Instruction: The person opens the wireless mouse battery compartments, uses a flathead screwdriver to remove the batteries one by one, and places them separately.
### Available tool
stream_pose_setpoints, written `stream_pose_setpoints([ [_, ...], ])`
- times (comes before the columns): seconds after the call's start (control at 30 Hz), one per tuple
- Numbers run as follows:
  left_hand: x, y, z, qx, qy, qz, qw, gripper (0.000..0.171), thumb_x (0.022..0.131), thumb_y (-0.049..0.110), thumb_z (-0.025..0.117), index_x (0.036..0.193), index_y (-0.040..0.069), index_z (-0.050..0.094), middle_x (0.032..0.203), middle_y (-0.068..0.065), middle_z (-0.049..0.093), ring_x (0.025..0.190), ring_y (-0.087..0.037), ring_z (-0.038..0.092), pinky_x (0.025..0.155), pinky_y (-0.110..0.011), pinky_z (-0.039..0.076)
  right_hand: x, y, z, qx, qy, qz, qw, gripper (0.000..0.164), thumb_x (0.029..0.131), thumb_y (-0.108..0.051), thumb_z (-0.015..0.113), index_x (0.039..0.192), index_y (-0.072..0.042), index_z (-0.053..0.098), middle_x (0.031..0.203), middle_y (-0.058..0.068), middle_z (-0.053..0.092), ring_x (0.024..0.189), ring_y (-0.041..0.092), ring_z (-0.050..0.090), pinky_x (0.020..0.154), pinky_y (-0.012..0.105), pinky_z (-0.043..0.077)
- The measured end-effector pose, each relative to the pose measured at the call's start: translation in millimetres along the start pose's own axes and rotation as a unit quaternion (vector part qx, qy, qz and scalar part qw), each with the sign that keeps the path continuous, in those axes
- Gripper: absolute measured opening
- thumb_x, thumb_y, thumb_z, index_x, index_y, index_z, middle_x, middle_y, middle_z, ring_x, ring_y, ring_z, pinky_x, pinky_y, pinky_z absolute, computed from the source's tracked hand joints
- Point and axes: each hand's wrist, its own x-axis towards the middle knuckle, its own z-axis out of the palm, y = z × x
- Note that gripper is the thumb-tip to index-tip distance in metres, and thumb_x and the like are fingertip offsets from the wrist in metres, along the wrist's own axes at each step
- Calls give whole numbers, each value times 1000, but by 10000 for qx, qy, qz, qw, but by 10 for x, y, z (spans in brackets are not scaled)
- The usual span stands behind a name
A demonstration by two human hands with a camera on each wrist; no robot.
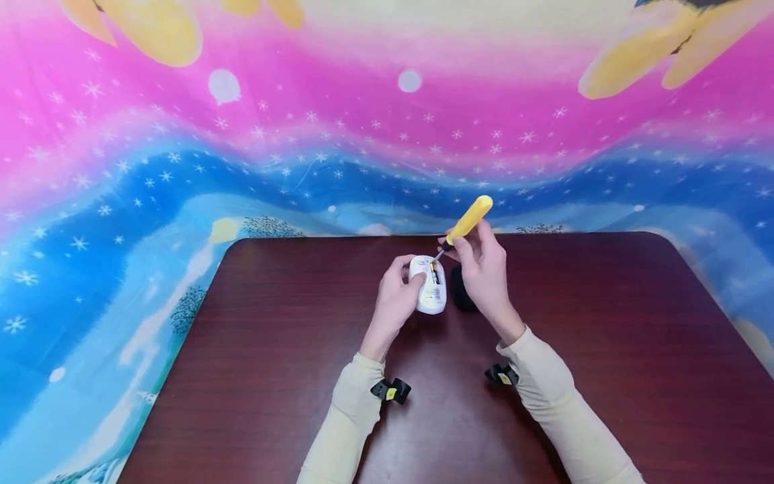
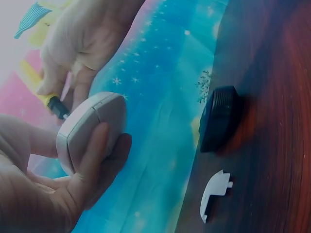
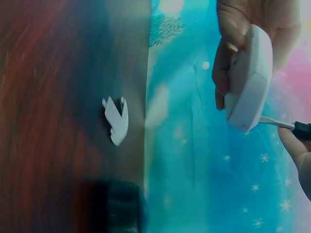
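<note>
In the head view my left hand [image 1: 396,296] holds a white computer mouse [image 1: 431,304], its underside turned up and its battery bay uncovered. A dark battery [image 1: 435,274] with a copper-coloured end lies in the bay. My right hand [image 1: 488,272] grips a yellow-handled screwdriver [image 1: 470,220] with a black collar. Its metal shaft slants down to the upper end of the bay, beside the battery's end. Both wrist views show the mouse raised above the table, left fingers around its body. From the left wrist view, the contact of the screwdriver tip is hidden behind the mouse.
A black rounded object [image 2: 219,119], likely another mouse, sits on the table beneath my right hand. Near it lies a small white plastic cover [image 2: 214,194] with tabs. The dark reddish wooden table [image 1: 242,376] ends at a patterned cloth backdrop [image 1: 375,141]. Both wrists wear small black cameras.
</note>
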Motion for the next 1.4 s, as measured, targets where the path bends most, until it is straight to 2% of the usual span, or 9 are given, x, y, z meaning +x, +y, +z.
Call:
stream_pose_setpoints([
  [0.1, -10, 4, -21, 276, 56, 134, 9995, 35, 96, 1, 63, 130, -6, 62, 108, -22, 72, 90, -30, 70, 82, -39, 57, 13, 26, -18, 862, 137, 598, 9944, 24, 107, -1, 51, 130, 5, 50, 112, 14, 65, 101, 21, 72, 87, 34, 59],
  [0.2, -27, 1, -31, 475, 131, 252, 9985, 35, 96, 2, 64, 130, -4, 62, 110, -21, 73, 95, -30, 69, 86, -41, 55, 28, 58, -37, 1504, 287, 961, 9835, 21, 108, -2, 48, 129, 0, 50, 111, 12, 64, 102, 25, 71, 88, 37, 59],
  [0.33, -62, -3, -30, 964, 231, 479, 9939, 36, 96, 4, 65, 132, 0, 62, 117, -17, 73, 102, -29, 68, 89, -43, 54, 42, 100, -60, 2204, 635, 1486, 9619, 16, 109, -5, 46, 124, -4, 51, 108, 12, 64, 101, 30, 71, 86, 40, 60],
  [0.47, -95, 7, -23, 1480, 239, 723, 9860, 37, 97, 7, 64, 134, 3, 61, 121, -15, 72, 105, -30, 67, 90, -46, 53, 60, 118, -88, 2574, 1029, 1984, 9401, 13, 110, -5, 44, 121, -4, 52, 105, 12, 64, 95, 24, 73, 84, 38, 61],
  [0.73, -116, 26, -21, 1208, 303, 733, 9895, 38, 97, 6, 64, 134, 3, 59, 123, -16, 71, 107, -29, 66, 94, -45, 52, 114, 66, -196, 3152, 1323, 2764, 8982, 9, 109, -7, 48, 116, -3, 51, 99, 10, 65, 94, 22, 73, 84, 36, 61],
  [0.87, -120, 20, -47, 979, 397, 655, 9922, 37, 96, 5, 65, 133, 3, 60, 119, -16, 71, 104, -29, 66, 91, -44, 53, 119, 46, -337, 3087, 1333, 2880, 8967, 3, 106, -6, 55, 108, -3, 54, 93, 8, 71, 87, 20, 74, 79, 36, 62],
  [1.03, -104, -6, -85, 736, 433, 539, 9949, 36, 96, 4, 65, 132, 3, 61, 114, -16, 72, 95, -29, 69, 85, -42, 55, 94, 29, -577, 2667, 855, 3012, 9115, 8, 101, -7, 67, 106, -5, 62, 90, 5, 77, 83, 16, 75, 75, 32, 62],
  [1.17, -92, -33, -101, 567, 367, 506, 9964, 36, 96, 5, 65, 132, 3, 61, 114, -17, 72, 89, -28, 72, 80, -40, 58, 66, 43, -770, 2069, 712, 3152, 9235, 15, 98, -8, 71, 111, -5, 64, 90, 0, 77, 82, 12, 75, 74, 27, 61],
  [1.4, -92, -51, -116, 255, 273, 424, 9984, 36, 98, 4, 64, 133, 3, 60, 118, -18, 71, 94, -31, 74, 79, -40, 60, -2, 152, -1087, 1610, 926, 3428, 9209, 10, 97, -6, 72, 107, -10, 69, 89, -2, 72, 76, 9, 71, 71, 25, 60],
])
